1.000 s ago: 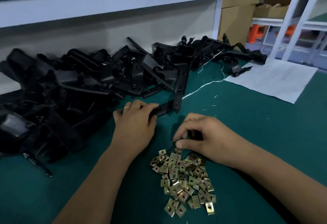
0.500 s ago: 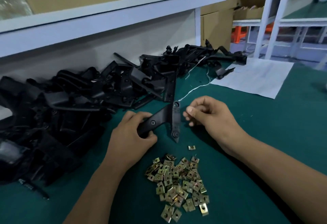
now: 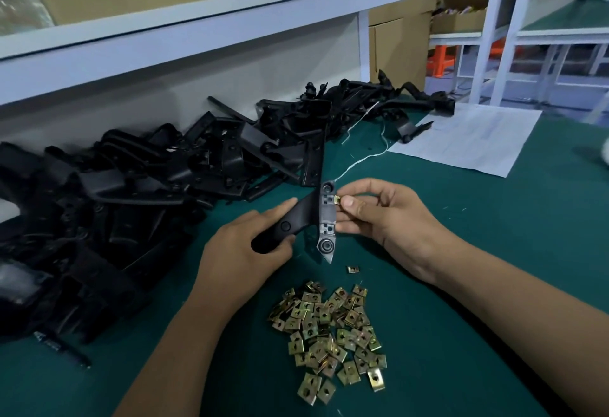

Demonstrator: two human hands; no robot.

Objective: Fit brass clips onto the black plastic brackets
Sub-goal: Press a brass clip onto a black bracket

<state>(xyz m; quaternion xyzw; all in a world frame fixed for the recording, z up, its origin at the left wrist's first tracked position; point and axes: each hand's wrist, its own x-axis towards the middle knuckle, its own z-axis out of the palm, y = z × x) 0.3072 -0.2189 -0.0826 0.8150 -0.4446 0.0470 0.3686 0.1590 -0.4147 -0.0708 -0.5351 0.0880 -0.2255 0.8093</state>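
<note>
My left hand (image 3: 244, 252) grips the arm of a black plastic bracket (image 3: 324, 219) and holds it above the green mat. The bracket's upright strip faces me, with a square slot near its top and another near its bottom. My right hand (image 3: 385, 215) pinches a brass clip (image 3: 336, 199) between thumb and forefinger, right at the edge of the upper slot. Its lower fingers touch the strip near the lower slot. A pile of several brass clips (image 3: 329, 331) lies on the mat below both hands. One loose clip (image 3: 353, 269) lies just above the pile.
A long heap of black brackets (image 3: 138, 192) fills the left and back of the green mat (image 3: 494, 268), against a white shelf wall. A white paper sheet (image 3: 468, 140) and a white string (image 3: 362, 159) lie at the back right. Cardboard boxes and white racks stand beyond.
My right hand left the clip pile with one clip and brought it to the bracket's upper slot. My left hand lifted the bracket off the heap's edge and turned its strip toward me.
</note>
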